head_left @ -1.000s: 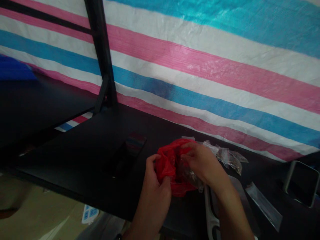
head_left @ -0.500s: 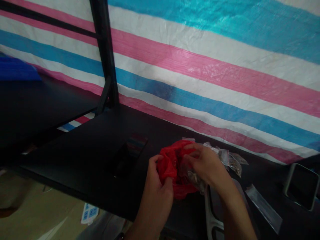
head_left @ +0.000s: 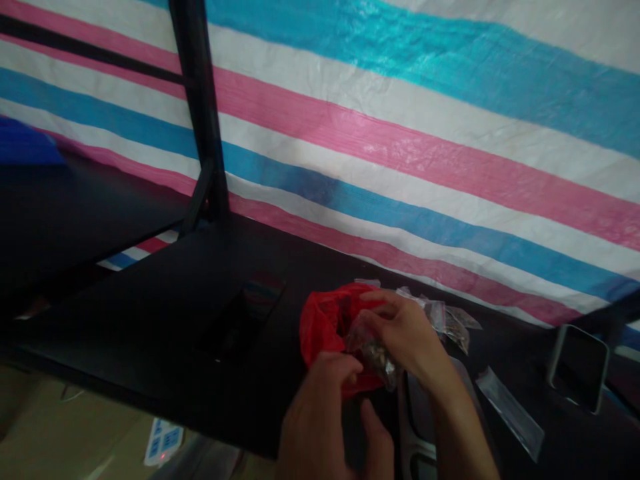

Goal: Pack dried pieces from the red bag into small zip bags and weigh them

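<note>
A red plastic bag (head_left: 317, 323) sits with its mouth open on the black table. Over its near right side, my right hand (head_left: 407, 327) pinches a small clear plastic bag (head_left: 377, 357) with small pieces inside; what these are I cannot make out. The clear bag hangs partly across the red bag's rim. My left hand (head_left: 320, 413) is in front of the red bag, thumb and fingers apart, holding nothing. Its fingertips are close to the red bag's near edge; whether they touch it I cannot tell.
Several clear zip bags (head_left: 453, 327) lie behind my right wrist. A flat clear bag (head_left: 513, 410) and a grey-framed device (head_left: 580, 367) are to the right. Beneath my right forearm is a grey-rimmed object (head_left: 406, 427). Left lies a glossy dark slab (head_left: 245, 317); a black post (head_left: 203, 113) stands behind.
My left hand has let go of the red bag's left side and moved nearer to me, opening. The clear bag in my right hand shows more plainly over the rim. The view has shifted slightly.
</note>
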Available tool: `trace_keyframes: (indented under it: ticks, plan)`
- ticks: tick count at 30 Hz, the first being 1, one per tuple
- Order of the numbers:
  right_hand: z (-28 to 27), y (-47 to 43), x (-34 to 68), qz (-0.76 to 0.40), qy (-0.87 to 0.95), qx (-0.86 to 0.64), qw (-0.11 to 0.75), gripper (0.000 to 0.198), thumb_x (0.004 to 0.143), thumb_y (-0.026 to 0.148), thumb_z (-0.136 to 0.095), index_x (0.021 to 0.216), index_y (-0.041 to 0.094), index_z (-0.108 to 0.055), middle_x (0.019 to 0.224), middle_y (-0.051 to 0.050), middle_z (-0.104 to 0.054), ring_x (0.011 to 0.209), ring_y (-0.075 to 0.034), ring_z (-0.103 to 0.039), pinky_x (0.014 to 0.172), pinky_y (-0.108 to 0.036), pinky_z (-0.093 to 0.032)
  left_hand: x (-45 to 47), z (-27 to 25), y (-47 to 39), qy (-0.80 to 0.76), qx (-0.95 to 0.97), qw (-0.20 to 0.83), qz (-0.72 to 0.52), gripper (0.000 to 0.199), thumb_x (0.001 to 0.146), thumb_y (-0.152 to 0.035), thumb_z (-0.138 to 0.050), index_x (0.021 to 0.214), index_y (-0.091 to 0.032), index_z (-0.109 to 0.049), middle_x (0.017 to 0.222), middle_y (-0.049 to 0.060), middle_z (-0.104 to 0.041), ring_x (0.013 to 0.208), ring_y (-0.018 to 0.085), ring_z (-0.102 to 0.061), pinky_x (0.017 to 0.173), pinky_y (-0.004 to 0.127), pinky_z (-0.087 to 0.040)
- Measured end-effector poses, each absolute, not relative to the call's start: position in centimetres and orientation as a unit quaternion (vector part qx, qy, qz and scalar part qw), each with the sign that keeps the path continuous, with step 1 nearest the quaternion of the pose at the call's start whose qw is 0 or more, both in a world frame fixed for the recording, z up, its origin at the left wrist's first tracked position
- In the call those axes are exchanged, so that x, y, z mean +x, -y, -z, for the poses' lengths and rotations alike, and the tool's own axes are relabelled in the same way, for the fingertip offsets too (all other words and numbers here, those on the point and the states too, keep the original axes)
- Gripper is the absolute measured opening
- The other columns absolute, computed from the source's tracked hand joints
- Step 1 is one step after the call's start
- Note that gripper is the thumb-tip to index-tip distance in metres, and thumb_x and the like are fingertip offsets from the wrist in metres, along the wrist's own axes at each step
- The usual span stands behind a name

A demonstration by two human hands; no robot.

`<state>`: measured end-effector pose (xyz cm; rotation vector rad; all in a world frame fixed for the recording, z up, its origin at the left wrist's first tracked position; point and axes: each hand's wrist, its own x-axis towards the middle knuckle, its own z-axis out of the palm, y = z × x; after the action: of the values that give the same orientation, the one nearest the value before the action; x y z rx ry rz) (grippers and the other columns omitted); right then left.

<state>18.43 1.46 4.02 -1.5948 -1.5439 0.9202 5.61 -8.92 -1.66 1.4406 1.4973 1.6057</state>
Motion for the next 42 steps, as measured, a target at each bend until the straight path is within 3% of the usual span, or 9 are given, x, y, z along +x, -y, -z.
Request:
trace_keyframes:
  ticks: [4, 9, 12, 16, 20, 25, 28, 34, 42]
  plan:
    - [-4.4, -1.0, 18.2, -0.387, 0.585, -0.607, 0.372, 0.029, 0.078, 0.028, -0.071, 0.104, 0.02, -0.078, 0.078, -0.003, -0.081, 0.069, -0.021, -0.075, 0.061, -0.029, -0.054, 6.8, 2.1, 8.7, -0.551, 0.406, 0.543, -0.486, 0.032, 0.101, -0.046, -0.049, 0.116, -0.022, -0.065, 0.088, 0.007, -0.072, 0.078, 0.022, -0.07, 0.073, 0.033, -0.053]
    - [-3.8, -1.0, 17.8, -0.381, 0.596, -0.615, 0.349, 0.023, 0.079, 0.026, -0.069, 0.099, 0.02, -0.079, 0.091, -0.007, -0.084, 0.08, -0.025, -0.078, 0.067, -0.032, -0.058, 6.0, 2.4, 6.6, -0.49, 0.308, 0.663, -0.475, 0.057, 0.095, -0.061, -0.056, 0.133, -0.018, -0.059, 0.084, 0.004, -0.071, 0.052, 0.014, -0.052, 0.051, 0.027, -0.04]
    - [-3.3, -1.2, 17.8, -0.354, 0.602, -0.63, 0.339, 0.022, 0.081, 0.025, -0.068, 0.099, 0.02, -0.08, 0.093, -0.008, -0.084, 0.084, -0.026, -0.08, 0.072, -0.035, -0.059, 6.1, 2.2, 6.3, -0.475, 0.32, 0.662, -0.484, 0.049, 0.092, -0.054, -0.059, 0.126, -0.018, -0.062, 0.082, 0.002, -0.069, 0.05, 0.011, -0.046, 0.051, 0.026, -0.037]
    - [-3.1, -1.2, 17.8, -0.331, 0.609, -0.633, 0.344, 0.023, 0.081, 0.025, -0.067, 0.099, 0.021, -0.08, 0.093, -0.009, -0.085, 0.086, -0.028, -0.08, 0.076, -0.037, -0.06, 6.4, 2.0, 6.2, -0.464, 0.334, 0.671, -0.472, 0.039, 0.093, -0.043, -0.056, 0.121, -0.018, -0.064, 0.077, 0.0, -0.066, 0.055, 0.013, -0.051, 0.059, 0.027, -0.046]
    - [-3.5, -0.8, 17.7, -0.37, 0.591, -0.606, 0.383, 0.024, 0.079, 0.031, -0.069, 0.099, 0.021, -0.078, 0.094, -0.009, -0.085, 0.084, -0.027, -0.08, 0.071, -0.035, -0.059, 6.0, 1.6, 6.2, -0.473, 0.37, 0.634, -0.486, 0.045, 0.096, -0.045, -0.054, 0.13, -0.017, -0.064, 0.077, 0.001, -0.064, 0.064, 0.017, -0.06, 0.07, 0.031, -0.054]
    - [-4.7, 1.3, 19.8, -0.404, 0.548, -0.592, 0.43, 0.039, 0.077, 0.044, -0.077, 0.109, 0.02, -0.077, 0.083, -0.007, -0.083, 0.076, -0.025, -0.077, 0.065, -0.032, -0.058, 5.3, 1.4, 6.7, -0.491, 0.45, 0.573, -0.478, 0.047, 0.1, -0.049, -0.054, 0.138, -0.022, -0.064, 0.12, 0.013, -0.076, 0.108, 0.026, -0.073, 0.101, 0.039, -0.055]
    - [-5.3, 3.3, 23.2, -0.377, 0.512, -0.618, 0.462, 0.048, 0.076, 0.05, -0.083, 0.114, 0.02, -0.078, 0.088, -0.008, -0.083, 0.075, -0.025, -0.076, 0.065, -0.033, -0.059, 5.1, 1.3, 6.9, -0.485, 0.502, 0.55, -0.459, 0.045, 0.103, -0.05, -0.051, 0.138, -0.026, -0.064, 0.121, 0.013, -0.078, 0.109, 0.026, -0.075, 0.097, 0.038, -0.057]
    - [-3.7, 5.8, 29.7, -0.3, 0.456, -0.698, 0.463, 0.054, 0.07, 0.048, -0.085, 0.113, 0.015, -0.079, 0.084, -0.01, -0.083, 0.066, -0.024, -0.073, 0.057, -0.032, -0.054, 5.5, 1.2, 6.9, -0.492, 0.572, 0.481, -0.448, 0.035, 0.103, -0.047, -0.05, 0.113, -0.025, -0.075, 0.102, 0.008, -0.08, 0.094, 0.024, -0.077, 0.089, 0.034, -0.06]
    - [-2.2, 6.7, 33.6, -0.138, 0.484, -0.733, 0.457, 0.042, 0.081, 0.05, -0.07, 0.103, 0.017, -0.083, 0.11, -0.015, -0.084, 0.096, -0.03, -0.077, 0.09, -0.045, -0.056, 6.1, 1.9, 8.0, -0.462, 0.666, 0.394, -0.433, 0.031, 0.104, -0.043, -0.052, 0.105, -0.027, -0.078, 0.091, 0.002, -0.081, 0.076, 0.019, -0.077, 0.073, 0.024, -0.06]
